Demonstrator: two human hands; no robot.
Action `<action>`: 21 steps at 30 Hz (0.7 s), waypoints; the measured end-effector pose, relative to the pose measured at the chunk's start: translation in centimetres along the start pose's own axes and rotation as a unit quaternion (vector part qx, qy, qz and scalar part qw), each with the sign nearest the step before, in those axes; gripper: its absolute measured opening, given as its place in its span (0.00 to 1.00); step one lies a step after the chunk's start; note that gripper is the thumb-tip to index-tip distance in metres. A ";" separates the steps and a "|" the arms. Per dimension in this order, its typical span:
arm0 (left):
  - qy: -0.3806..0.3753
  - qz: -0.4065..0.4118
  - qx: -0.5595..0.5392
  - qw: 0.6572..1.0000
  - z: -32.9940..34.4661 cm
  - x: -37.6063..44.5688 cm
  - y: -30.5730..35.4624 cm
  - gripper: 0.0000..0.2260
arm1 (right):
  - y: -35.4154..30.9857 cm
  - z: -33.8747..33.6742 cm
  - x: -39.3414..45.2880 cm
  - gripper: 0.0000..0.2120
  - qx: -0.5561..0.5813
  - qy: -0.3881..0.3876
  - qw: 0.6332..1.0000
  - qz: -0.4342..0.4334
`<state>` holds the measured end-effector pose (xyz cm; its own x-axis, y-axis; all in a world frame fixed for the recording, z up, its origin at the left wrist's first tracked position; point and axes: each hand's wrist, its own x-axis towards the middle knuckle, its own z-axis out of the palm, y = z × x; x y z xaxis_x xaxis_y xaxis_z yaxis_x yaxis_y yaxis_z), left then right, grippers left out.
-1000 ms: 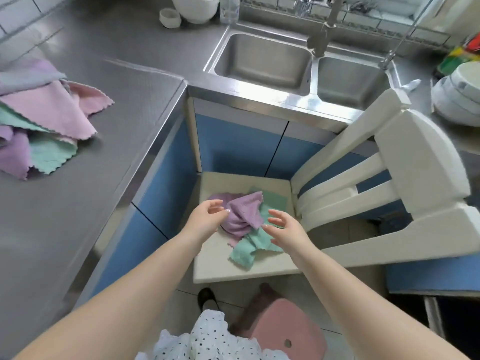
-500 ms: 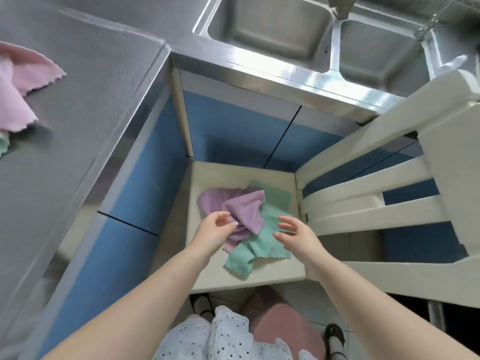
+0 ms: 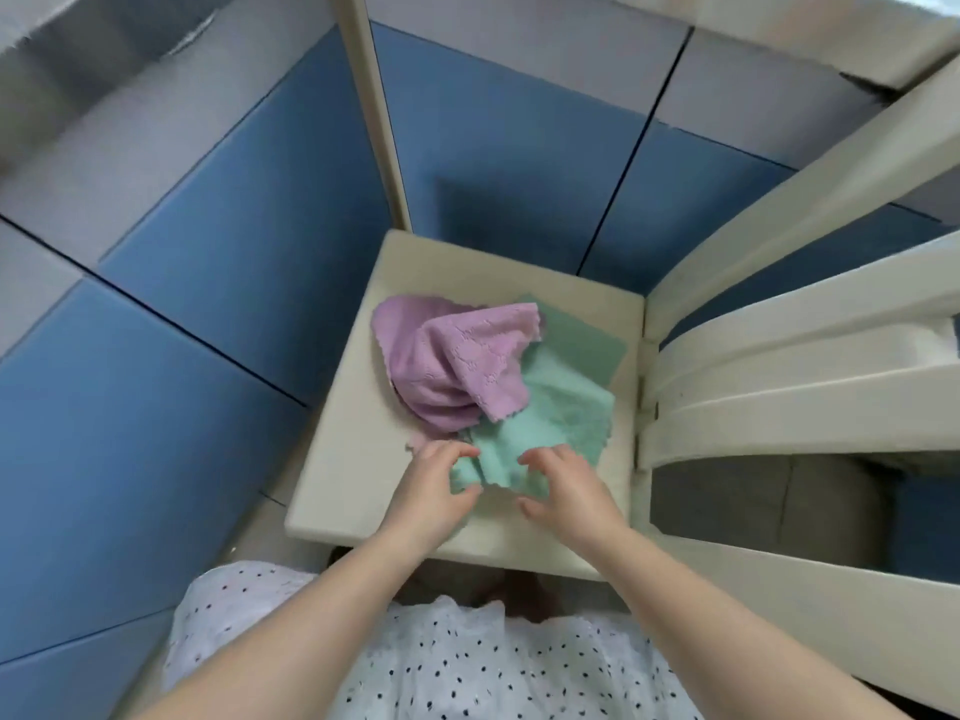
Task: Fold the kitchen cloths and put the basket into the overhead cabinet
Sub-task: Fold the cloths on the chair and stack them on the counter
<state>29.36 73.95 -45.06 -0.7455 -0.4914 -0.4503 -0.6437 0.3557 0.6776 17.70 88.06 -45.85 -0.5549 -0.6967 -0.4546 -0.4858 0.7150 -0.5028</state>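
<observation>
The person bends over a white chair seat (image 3: 343, 491) that stands in the corner of the blue cabinet fronts (image 3: 182, 387). On this seat lies a small loose heap of kitchen cloths: a purple cloth (image 3: 457, 366) is crumpled on top and to the far side, and a mint green cloth (image 3: 550, 423) lies partly under it, its near edge reaching toward the person.

The left hand (image 3: 431, 491) has its grip on the near left part of the green cloth, fingers curled and the thumb under a bunched fold; I judge that it is pinching the fabric. The right hand (image 3: 566, 485) rests with bent fingers on the near right part of the same cloth. If it really holds the cloth or only presses on it, I cannot tell.

The green cloth stretches away from both hands, toward the far right of the seat, and its far half is under the purple one. Both hands are equally near to its front edge, one at each side. So the next pull probably must go toward the person, to slide the green cloth out. No basket is visible here.
</observation>
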 end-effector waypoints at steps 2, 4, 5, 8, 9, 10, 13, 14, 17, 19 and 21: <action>0.018 0.022 0.030 0.999 1.1 0.6 -0.6 0.22 | 1.1 1.5 1.0 0.24 -0.052 0.003 0.998 -0.039; 0.035 0.038 0.043 0.998 2.1 1.4 -1.2 0.24 | 1.9 2.7 2.1 0.23 -0.080 0.023 0.994 -0.066; 0.047 0.045 0.047 0.997 2.8 2.0 -1.5 0.25 | 2.3 3.3 2.7 0.22 -0.094 0.038 0.991 -0.083; 0.088 0.061 0.055 0.993 4.1 3.8 -2.1 0.27 | 3.5 4.4 4.8 0.18 -0.120 0.112 0.979 -0.119; 0.103 0.065 0.060 0.991 4.6 4.1 -2.3 0.27 | 3.8 4.5 5.2 0.17 -0.127 0.135 0.974 -0.128; 0.120 0.072 0.068 0.988 5.1 4.5 -2.6 0.28 | 4.1 4.7 5.5 0.17 -0.135 0.153 0.969 -0.141; 0.162 0.093 0.101 0.977 6.0 5.2 -3.7 0.28 | 4.7 4.9 6.2 0.16 -0.145 0.187 0.958 -0.160; 0.172 0.102 0.110 0.974 6.2 5.3 -4.2 0.27 | 4.9 5.1 6.2 0.14 -0.147 0.200 0.955 -0.162; 0.185 0.118 0.117 0.969 6.1 5.7 -4.9 0.24 | 4.9 5.1 6.3 0.07 -0.113 0.205 0.960 -0.155; 0.178 0.125 0.117 0.969 5.8 5.7 -5.1 0.25 | 4.5 4.8 5.9 0.10 -0.063 0.201 0.967 -0.145; 0.167 0.132 0.107 0.971 5.5 5.7 -4.9 0.25 | 3.9 4.0 5.5 0.07 0.007 0.200 0.974 -0.111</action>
<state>27.25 73.78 -54.14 -0.8154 -0.5776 -0.0390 -0.4850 0.6447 0.5909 15.43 86.76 -53.27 -0.6565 -0.7542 -0.0127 -0.6166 0.5463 -0.5669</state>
